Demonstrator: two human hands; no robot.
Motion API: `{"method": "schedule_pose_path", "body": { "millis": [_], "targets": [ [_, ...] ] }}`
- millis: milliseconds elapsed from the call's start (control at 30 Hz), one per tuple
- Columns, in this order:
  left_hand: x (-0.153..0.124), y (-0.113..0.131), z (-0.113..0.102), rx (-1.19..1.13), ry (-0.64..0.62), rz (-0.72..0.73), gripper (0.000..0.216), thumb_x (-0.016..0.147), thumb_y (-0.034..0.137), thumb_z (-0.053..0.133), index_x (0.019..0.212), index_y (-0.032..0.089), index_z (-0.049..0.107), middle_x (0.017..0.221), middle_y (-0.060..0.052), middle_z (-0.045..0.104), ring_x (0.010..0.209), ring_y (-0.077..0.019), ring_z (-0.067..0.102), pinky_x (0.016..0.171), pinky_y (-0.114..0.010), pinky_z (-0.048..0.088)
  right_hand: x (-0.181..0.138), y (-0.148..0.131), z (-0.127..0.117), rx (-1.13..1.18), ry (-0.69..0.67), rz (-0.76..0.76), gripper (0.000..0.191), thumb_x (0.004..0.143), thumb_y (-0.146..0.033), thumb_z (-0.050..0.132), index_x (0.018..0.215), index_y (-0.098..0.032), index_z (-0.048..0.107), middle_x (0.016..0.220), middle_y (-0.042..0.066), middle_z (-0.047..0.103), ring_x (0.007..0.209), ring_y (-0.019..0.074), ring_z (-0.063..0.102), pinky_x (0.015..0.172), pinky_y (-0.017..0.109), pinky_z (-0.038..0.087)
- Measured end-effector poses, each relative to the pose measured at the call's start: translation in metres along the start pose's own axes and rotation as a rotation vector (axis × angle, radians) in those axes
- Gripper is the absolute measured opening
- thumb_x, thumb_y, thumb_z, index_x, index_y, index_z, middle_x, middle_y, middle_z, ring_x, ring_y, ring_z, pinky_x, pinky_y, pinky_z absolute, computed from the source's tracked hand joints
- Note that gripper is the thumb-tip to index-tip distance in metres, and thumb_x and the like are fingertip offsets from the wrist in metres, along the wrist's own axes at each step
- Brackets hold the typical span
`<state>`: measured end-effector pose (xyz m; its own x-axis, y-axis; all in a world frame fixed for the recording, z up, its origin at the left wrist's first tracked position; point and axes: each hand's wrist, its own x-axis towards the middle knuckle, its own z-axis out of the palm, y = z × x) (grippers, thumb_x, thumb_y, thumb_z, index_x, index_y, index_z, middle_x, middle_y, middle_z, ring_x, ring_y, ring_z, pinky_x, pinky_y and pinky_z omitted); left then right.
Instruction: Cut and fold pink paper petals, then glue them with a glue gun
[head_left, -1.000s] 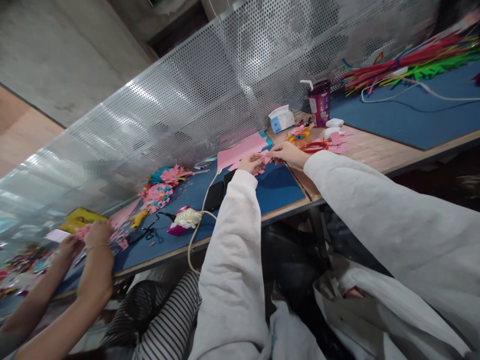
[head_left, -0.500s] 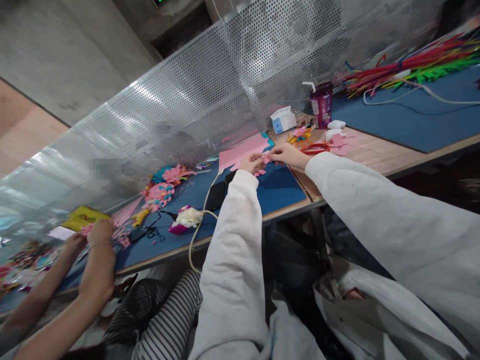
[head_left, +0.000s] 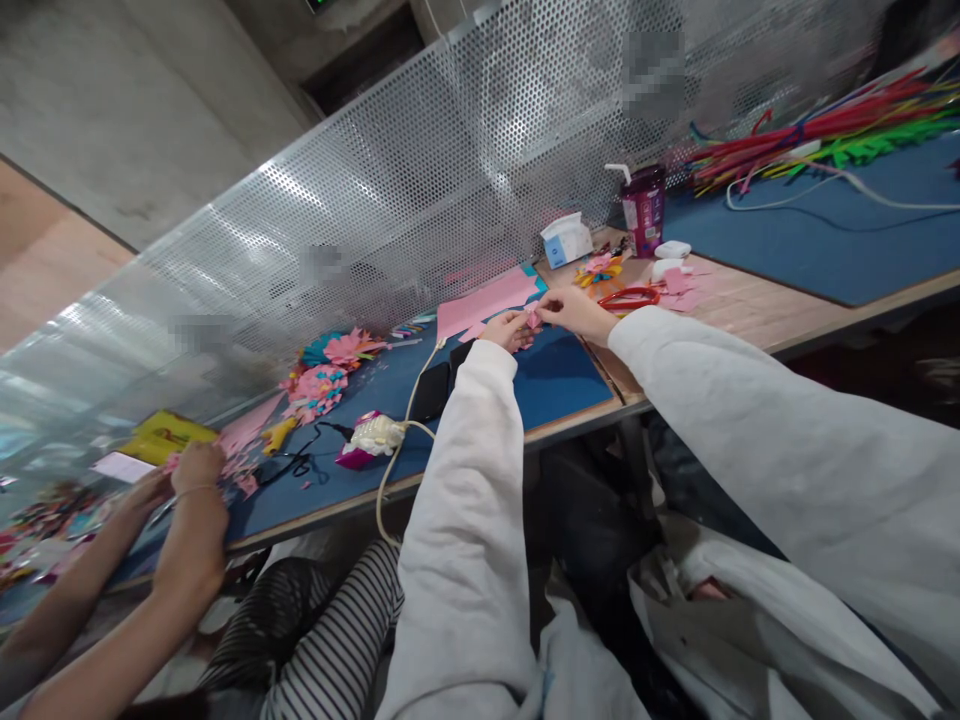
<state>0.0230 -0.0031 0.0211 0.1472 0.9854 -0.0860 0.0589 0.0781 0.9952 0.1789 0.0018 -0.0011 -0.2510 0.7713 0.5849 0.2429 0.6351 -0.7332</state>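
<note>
Between my two hands is a small piece of folded pink paper (head_left: 533,317), held over the blue mat (head_left: 562,385). My left hand (head_left: 505,331) pinches it from the left, fingers closed. From the right, the fingertips of my right hand (head_left: 579,312) close on its other side. Just behind my hands lie pink paper sheets (head_left: 487,304). Red-handled scissors (head_left: 630,298) rest to the right of my right hand, with a pink and yellow paper flower (head_left: 599,268) behind them. The paper's exact shape is too small to make out.
A purple cup (head_left: 645,212) with a straw and a tissue pack (head_left: 567,241) stand at the back. Dark phones (head_left: 431,391), a cable and pink paper flowers (head_left: 318,392) lie left. A co-worker's hands (head_left: 196,468) work at far left. A perforated metal screen (head_left: 375,200) borders the table.
My left hand has turned slightly, its fingers now spread more beneath the pink paper. My right hand stays close on the piece. The co-worker's hands have shifted a little.
</note>
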Motion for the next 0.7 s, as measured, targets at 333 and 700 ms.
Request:
{"method": "schedule_pose_path", "body": {
  "millis": [333,700],
  "targets": [
    [-0.0003,0.0003,-0.0014,-0.005,-0.011,0.01,0.018,0.075,0.026,0.068,0.068,0.014,0.057,0.062,-0.002,0.066,0.058,-0.0099,0.062,0.055,-0.021,0.042,-0.001,-0.0029,-0.0002,-0.035,0.019,-0.029,0.013,0.073,-0.019,0.056,0.073,-0.011,0.067,0.07,0.004,0.065,0.063,0.0115,0.053,0.062,0.024,0.04],
    [-0.0041,0.0026,-0.0006,-0.024,-0.024,0.02,0.018,0.073,0.022,0.07,0.067,0.015,0.055,0.058,0.0,0.064,0.054,-0.0089,0.06,0.052,-0.021,0.04,-0.002,-0.0055,-0.0001,-0.006,0.019,0.002,0.012,0.073,-0.019,0.056,0.074,-0.013,0.066,0.07,0.004,0.065,0.063,0.0115,0.053,0.06,0.023,0.041]
  ]
}}
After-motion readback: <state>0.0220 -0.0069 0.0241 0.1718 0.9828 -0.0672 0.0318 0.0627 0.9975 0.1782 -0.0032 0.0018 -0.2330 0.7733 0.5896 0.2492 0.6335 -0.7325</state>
